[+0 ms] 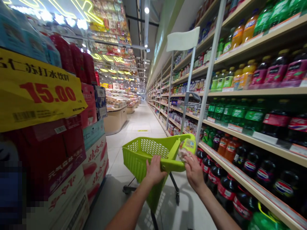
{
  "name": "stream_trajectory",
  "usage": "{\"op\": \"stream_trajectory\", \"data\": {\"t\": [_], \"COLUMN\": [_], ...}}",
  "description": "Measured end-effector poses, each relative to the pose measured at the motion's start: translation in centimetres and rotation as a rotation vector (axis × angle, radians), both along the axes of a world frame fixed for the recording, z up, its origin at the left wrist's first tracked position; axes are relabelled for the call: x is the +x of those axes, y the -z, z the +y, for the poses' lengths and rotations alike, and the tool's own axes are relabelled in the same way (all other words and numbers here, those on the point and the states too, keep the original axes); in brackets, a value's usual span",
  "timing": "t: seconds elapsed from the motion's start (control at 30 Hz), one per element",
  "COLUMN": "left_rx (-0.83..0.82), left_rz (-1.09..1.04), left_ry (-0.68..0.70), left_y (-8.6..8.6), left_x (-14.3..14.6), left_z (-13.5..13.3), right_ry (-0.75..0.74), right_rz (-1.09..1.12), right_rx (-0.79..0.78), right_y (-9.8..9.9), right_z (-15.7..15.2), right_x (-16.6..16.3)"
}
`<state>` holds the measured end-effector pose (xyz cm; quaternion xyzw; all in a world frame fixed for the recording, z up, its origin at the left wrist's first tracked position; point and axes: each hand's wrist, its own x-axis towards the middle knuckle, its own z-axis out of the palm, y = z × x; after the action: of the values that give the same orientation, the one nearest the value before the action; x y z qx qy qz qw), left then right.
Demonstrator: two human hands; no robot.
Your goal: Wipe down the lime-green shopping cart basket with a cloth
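In front of me stands a lime-green plastic shopping cart [144, 163] with a perforated basket and thin dark legs on casters. My left hand [154, 169] is closed over the basket's near rim, its fingers reaching inside and its thumb along the green handle bar [174, 165]. My right hand [193, 169] is at the cart's right end, with its fingers closed on a small plastic-wrapped package [188, 147]. The package has a bright green label and a clear, pale lower part; its contents are too blurred to name. It sits against the right end of the handle.
Drink shelves [242, 92] line the right, with large cola bottles [225, 188] low down. Stacked drink cartons [94, 159] under a yellow price sign [40, 92] stand close on the left. A tiled aisle [144, 118] runs ahead past display bins [116, 118].
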<state>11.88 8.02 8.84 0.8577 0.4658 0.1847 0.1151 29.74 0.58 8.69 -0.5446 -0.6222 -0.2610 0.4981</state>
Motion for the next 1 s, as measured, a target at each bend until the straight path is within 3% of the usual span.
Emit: {"op": "stream_trajectory", "data": {"t": [0.1,0.2,0.4,0.53,0.63,0.73,0.8,0.9,1.0], "left_rx": [-0.004,0.033,0.059,0.006,0.032,0.014,0.001,0.009,0.01], "left_rz": [0.044,0.057,0.074,0.16,0.197,0.2,0.203,0.196,0.192], "left_ry": [-0.048,-0.015,0.118,0.04,0.042,0.061,0.071,0.075,0.081], "left_y": [0.4,0.3,0.4,2.0,3.4,4.0,4.1,4.2,4.4], "left_x": [0.4,0.6,1.3,0.7,0.1,0.0,0.0,0.1,-0.3], "left_z": [0.3,-0.4,-1.9,-1.4,-1.3,-1.6,-1.9,-2.2,-2.3], "right_ry": [-0.088,-0.049,0.072,0.043,0.1,0.281,0.317,0.15,0.0], "right_rz": [-0.202,-0.301,-0.091,0.152,0.089,-0.107,-0.204,-0.329,-0.424], "right_rx": [-0.029,-0.045,-0.059,0.014,-0.102,-0.216,-0.219,-0.221,-0.256], "right_y": [0.1,0.5,0.2,-2.0,-2.6,-1.3,0.2,2.1,2.3], "right_z": [-1.2,-1.4,-1.4,-3.3,-3.8,-3.0,-2.1,-0.8,-0.2], "right_x": [-2.0,-1.9,2.4,3.5,4.1,4.7,4.5,2.9,2.4]}}
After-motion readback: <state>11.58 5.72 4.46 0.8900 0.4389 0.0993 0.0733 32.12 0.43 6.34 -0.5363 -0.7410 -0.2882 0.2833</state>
